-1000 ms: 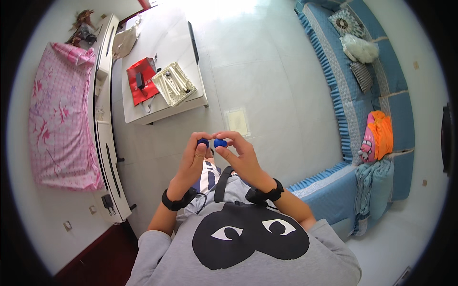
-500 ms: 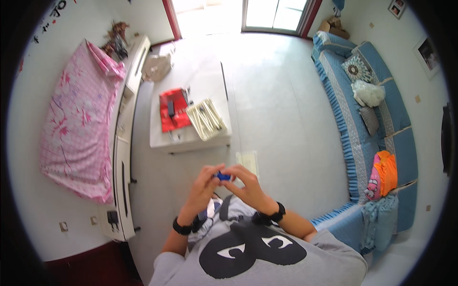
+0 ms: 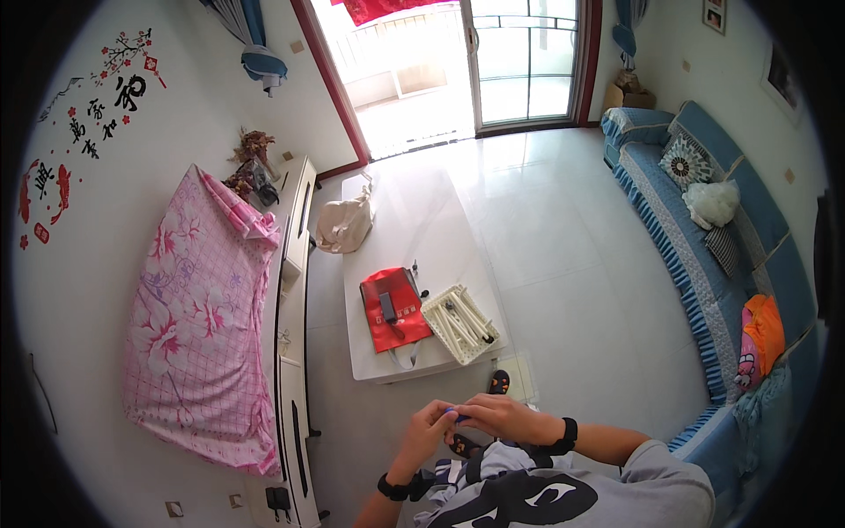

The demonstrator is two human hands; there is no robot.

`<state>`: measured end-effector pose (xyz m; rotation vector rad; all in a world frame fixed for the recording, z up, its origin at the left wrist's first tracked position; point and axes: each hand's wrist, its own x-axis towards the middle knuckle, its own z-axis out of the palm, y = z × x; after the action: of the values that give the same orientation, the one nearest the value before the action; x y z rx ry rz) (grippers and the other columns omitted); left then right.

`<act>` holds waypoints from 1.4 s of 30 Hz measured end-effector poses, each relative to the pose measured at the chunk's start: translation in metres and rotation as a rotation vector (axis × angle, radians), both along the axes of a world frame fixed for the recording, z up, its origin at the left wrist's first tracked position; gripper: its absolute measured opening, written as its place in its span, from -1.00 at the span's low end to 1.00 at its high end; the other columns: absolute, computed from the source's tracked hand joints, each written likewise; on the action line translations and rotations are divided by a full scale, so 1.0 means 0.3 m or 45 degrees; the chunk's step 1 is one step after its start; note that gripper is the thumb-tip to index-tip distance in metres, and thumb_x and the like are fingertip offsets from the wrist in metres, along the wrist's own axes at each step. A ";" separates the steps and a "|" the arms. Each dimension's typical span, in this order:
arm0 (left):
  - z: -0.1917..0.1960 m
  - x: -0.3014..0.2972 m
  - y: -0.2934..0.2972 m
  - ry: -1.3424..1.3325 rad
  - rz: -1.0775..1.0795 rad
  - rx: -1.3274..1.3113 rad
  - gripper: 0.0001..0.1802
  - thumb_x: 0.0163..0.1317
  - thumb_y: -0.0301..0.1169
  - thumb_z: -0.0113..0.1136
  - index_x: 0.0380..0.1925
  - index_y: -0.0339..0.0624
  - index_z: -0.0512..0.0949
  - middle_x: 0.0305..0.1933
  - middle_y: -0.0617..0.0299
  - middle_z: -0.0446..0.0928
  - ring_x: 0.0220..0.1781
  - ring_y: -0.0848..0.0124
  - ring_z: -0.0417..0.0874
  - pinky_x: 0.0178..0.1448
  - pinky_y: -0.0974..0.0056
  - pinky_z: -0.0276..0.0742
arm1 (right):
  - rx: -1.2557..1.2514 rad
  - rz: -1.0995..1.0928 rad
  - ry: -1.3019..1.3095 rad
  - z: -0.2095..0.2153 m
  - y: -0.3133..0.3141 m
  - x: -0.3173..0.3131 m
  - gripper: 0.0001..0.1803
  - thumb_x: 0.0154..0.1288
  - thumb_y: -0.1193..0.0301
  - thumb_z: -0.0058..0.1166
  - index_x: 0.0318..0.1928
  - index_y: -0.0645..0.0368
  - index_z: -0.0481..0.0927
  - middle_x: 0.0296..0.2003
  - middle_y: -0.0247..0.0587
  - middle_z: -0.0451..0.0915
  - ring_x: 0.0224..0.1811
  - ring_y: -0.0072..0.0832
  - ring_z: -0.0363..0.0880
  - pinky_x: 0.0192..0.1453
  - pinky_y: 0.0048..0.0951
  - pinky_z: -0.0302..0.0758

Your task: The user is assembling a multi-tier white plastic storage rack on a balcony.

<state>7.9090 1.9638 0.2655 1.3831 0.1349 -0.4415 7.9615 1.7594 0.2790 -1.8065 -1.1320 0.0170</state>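
Note:
My left hand [image 3: 427, 430] and my right hand [image 3: 498, 417] meet in front of my chest, fingertips together around a small blue object [image 3: 454, 414]. Most of the object is hidden by the fingers, so I cannot tell its shape. Both wrists wear a dark band. My grey shirt with a black print [image 3: 546, 497] fills the lower edge.
A low white table [image 3: 414, 238] stands ahead with a red bag [image 3: 393, 310], a white slatted basket [image 3: 459, 323] and a beige bag [image 3: 345, 224]. A pink cloth [image 3: 198, 317] covers a white cabinet at left. A blue sofa [image 3: 704, 220] curves along the right. A glass door is at the back.
The view has tilted up, showing more of the room and the door. My hands have sunk toward the lower edge and stay closed together around the blue object.

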 end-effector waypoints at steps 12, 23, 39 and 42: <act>-0.271 0.375 0.158 0.305 0.137 -0.110 -0.54 0.43 -0.09 0.02 0.06 -0.27 0.41 -0.23 0.24 0.52 -0.27 0.50 0.58 -0.06 0.35 0.53 | -0.158 0.250 0.629 -0.350 0.214 0.573 -0.65 0.28 0.18 0.14 -0.21 0.25 0.55 -0.42 0.00 0.62 -0.33 -0.01 0.59 -0.26 -0.15 0.49; -0.850 0.632 0.449 0.697 0.067 0.364 -0.66 0.34 -0.30 0.13 -0.06 -0.24 0.26 -0.24 0.08 0.64 -0.30 0.37 0.71 -0.18 0.32 0.59 | -0.813 -0.023 0.819 -0.880 0.147 0.732 -0.54 0.24 0.03 0.13 -0.16 0.21 0.53 -0.29 0.02 0.62 -0.15 -0.02 0.59 -0.08 -0.09 0.50; -1.951 1.256 0.937 0.503 0.742 0.748 -0.72 0.26 -0.34 0.17 -0.12 -0.30 0.50 -0.42 0.20 0.56 -0.51 0.45 0.56 -0.44 0.32 0.50 | -1.172 -1.240 2.481 -1.005 -0.282 -0.040 -0.76 0.28 0.29 0.07 -0.21 0.22 0.58 -0.47 -0.24 0.61 -0.51 -0.53 0.58 -0.47 -0.51 0.50; -1.972 1.315 0.932 0.629 0.559 0.713 -0.59 0.30 -0.40 0.07 0.12 -0.33 0.40 -0.03 0.12 0.56 -0.14 0.41 0.63 -0.17 0.34 0.58 | -1.130 -1.455 2.458 -0.953 -0.261 -0.006 -0.75 0.28 0.29 0.08 -0.20 0.23 0.59 -0.45 -0.24 0.62 -0.52 -0.54 0.58 -0.47 -0.52 0.48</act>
<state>8.3033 2.2435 -0.3262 1.7035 1.0096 -0.3791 7.9596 1.6811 -0.0070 -1.7026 1.4204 1.3555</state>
